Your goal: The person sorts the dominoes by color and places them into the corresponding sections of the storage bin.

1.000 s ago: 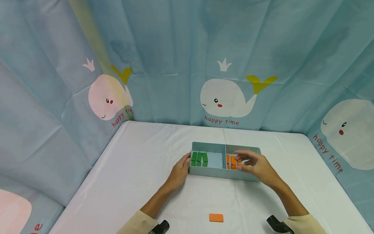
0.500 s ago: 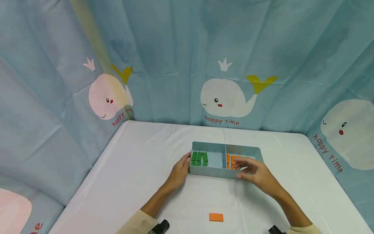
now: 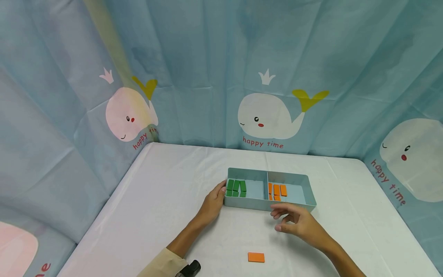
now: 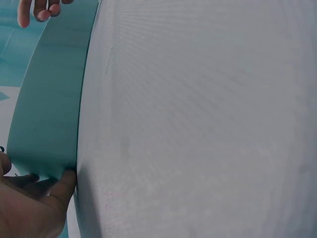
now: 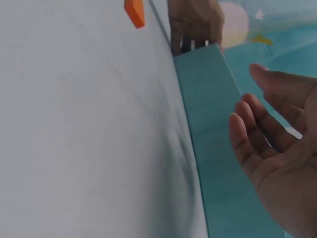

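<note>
My left hand (image 3: 212, 206) holds the left end of a blue-green two-compartment box (image 3: 249, 202), its thumb near the front corner. Several green tiles (image 3: 236, 188) lie in the left compartment, and several orange tiles (image 3: 277, 190) lie in the right one. In front of the box's right half hovers my right hand (image 3: 301, 225), fingers loosely bent and thumb apart, with nothing between them. A single orange tile (image 3: 256, 257) lies flat on the table, nearer to me. The right wrist view shows the right palm (image 5: 292, 183) beside the box's front wall (image 5: 213, 124).
A white cloth (image 3: 166, 184) covers the table. Behind and beside it hang blue curtains (image 3: 194, 115) with printed whales. A black wrist camera (image 3: 191, 268) sits at the left sleeve (image 3: 164, 263).
My right hand has drawn back from over the orange tiles toward me, uncovering the right compartment. The left hand and box stay in place.
</note>
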`<act>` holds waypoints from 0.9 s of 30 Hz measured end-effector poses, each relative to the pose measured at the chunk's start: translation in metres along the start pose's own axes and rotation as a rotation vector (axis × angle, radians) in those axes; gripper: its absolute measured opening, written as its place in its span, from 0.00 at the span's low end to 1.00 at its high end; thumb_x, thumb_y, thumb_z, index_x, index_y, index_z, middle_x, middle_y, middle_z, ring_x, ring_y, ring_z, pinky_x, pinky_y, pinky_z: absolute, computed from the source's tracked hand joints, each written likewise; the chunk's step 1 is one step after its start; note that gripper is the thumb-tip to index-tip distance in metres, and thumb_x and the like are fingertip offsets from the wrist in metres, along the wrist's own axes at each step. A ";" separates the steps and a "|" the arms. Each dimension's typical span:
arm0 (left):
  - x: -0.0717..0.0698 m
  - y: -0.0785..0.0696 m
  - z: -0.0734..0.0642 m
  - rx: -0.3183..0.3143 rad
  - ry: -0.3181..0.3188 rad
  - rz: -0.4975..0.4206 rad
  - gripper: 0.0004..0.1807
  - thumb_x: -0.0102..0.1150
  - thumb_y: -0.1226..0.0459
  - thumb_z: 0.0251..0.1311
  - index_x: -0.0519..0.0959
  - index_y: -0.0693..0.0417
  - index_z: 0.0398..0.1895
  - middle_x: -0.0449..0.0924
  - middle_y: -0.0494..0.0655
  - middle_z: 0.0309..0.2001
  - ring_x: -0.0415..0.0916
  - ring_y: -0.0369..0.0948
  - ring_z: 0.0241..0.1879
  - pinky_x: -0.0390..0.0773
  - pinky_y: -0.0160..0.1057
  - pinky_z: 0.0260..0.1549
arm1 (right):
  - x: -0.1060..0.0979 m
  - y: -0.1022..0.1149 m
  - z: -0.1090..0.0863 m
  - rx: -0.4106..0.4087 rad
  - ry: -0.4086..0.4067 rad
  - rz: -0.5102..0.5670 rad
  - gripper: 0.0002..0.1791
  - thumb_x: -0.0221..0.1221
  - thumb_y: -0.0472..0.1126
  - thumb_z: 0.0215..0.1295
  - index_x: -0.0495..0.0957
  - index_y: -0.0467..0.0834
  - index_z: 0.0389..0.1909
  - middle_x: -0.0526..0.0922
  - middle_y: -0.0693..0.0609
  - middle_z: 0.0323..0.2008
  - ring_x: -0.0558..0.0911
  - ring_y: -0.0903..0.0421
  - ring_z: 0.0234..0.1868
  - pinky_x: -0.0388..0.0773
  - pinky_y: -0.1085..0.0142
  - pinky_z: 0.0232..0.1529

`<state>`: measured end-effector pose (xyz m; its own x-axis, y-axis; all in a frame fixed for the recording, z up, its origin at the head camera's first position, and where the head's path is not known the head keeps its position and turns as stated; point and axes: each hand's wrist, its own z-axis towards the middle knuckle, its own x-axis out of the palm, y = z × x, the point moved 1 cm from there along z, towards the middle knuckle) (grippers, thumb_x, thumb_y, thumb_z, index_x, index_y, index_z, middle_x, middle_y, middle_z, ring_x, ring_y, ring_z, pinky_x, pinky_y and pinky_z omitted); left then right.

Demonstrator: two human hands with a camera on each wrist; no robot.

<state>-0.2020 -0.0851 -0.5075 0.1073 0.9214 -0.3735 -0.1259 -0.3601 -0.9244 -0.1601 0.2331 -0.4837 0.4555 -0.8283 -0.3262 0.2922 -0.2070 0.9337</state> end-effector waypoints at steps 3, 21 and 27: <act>0.000 0.000 0.000 -0.001 0.001 -0.001 0.27 0.38 0.58 0.87 0.63 0.61 0.81 0.66 0.58 0.79 0.57 0.58 0.81 0.58 0.62 0.79 | 0.005 -0.002 -0.004 0.015 0.013 0.021 0.29 0.70 0.30 0.66 0.75 0.31 0.68 0.82 0.30 0.55 0.85 0.48 0.53 0.87 0.65 0.49; 0.000 0.000 0.000 0.001 0.010 -0.010 0.28 0.38 0.58 0.88 0.62 0.62 0.82 0.65 0.58 0.80 0.56 0.58 0.81 0.58 0.62 0.79 | 0.039 -0.010 -0.013 -0.043 0.110 -0.013 0.36 0.77 0.34 0.60 0.75 0.36 0.69 0.83 0.37 0.53 0.82 0.51 0.51 0.87 0.65 0.42; 0.000 0.000 -0.001 -0.007 0.011 -0.008 0.28 0.38 0.58 0.88 0.62 0.62 0.82 0.64 0.58 0.80 0.56 0.58 0.81 0.57 0.62 0.79 | 0.047 -0.008 -0.014 0.004 0.121 -0.126 0.40 0.80 0.42 0.54 0.77 0.45 0.70 0.82 0.44 0.57 0.78 0.52 0.44 0.82 0.68 0.38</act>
<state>-0.2013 -0.0853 -0.5077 0.1194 0.9227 -0.3665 -0.1180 -0.3533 -0.9280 -0.1297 0.2033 -0.5087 0.5137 -0.7268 -0.4559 0.3498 -0.3077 0.8848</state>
